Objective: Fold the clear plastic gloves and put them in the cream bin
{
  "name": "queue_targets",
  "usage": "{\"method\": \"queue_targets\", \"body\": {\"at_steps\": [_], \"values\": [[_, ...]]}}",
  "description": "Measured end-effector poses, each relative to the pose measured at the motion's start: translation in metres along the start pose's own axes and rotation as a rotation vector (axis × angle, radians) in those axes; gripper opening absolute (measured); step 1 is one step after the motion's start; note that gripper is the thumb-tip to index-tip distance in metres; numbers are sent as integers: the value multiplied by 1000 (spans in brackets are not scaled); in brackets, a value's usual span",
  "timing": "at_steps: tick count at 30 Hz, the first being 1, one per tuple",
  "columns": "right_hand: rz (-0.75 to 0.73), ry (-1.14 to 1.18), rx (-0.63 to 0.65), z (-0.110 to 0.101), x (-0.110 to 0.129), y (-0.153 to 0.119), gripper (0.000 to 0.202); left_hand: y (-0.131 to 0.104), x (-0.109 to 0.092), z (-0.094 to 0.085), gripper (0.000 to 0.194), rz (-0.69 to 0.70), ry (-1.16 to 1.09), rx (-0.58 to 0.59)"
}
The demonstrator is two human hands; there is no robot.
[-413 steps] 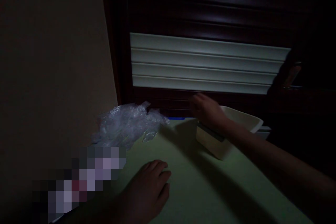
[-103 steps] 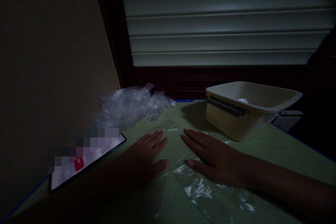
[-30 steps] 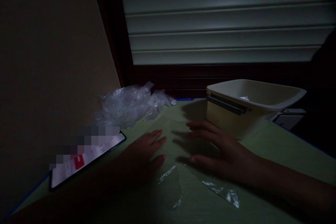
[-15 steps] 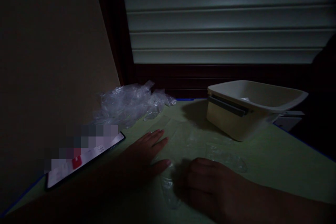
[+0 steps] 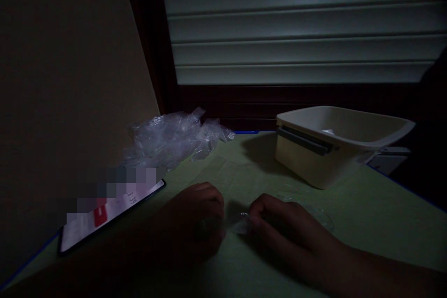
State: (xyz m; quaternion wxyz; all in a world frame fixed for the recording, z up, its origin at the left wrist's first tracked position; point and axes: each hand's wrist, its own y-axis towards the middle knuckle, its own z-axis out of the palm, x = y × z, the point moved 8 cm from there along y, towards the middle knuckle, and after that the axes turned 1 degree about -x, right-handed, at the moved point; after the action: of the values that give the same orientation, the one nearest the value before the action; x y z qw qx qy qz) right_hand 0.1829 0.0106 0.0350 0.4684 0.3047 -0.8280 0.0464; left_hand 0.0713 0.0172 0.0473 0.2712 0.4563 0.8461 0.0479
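A small clear plastic bag (image 5: 240,224) is stretched between my two hands, just above the table. My right hand (image 5: 289,230) pinches one end of it between thumb and forefinger. My left hand (image 5: 200,219) is closed with curled fingers at the other end; its fingertips are in shadow. More clear plastic (image 5: 323,214) lies flat on the green tabletop (image 5: 377,237) beyond my right hand, hard to make out in the dim light. Thin flat plastic (image 5: 223,172) also lies beyond my left hand.
A heap of crumpled clear plastic bags (image 5: 171,137) sits at the back left by the wall. A phone (image 5: 115,214) with a lit screen lies left of my left arm. A cream plastic bin (image 5: 310,163) with a grey handle stands at the back right, something shiny inside.
My left hand has gone from spread flat on the table to closed. My right hand has lifted slightly and turned into a pinch. A plastic bag is now held up between them.
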Motion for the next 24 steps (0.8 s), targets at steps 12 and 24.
{"method": "queue_targets", "body": {"at_steps": [12, 24], "values": [[-39, 78, -266, -23, -4, 0, 19, 1, 10, -2, 18, -41, 45, -72], [-391, -418, -1, -2, 30, -4, 23, -2, 29, -8, 15, -199, 196, -219]]}}
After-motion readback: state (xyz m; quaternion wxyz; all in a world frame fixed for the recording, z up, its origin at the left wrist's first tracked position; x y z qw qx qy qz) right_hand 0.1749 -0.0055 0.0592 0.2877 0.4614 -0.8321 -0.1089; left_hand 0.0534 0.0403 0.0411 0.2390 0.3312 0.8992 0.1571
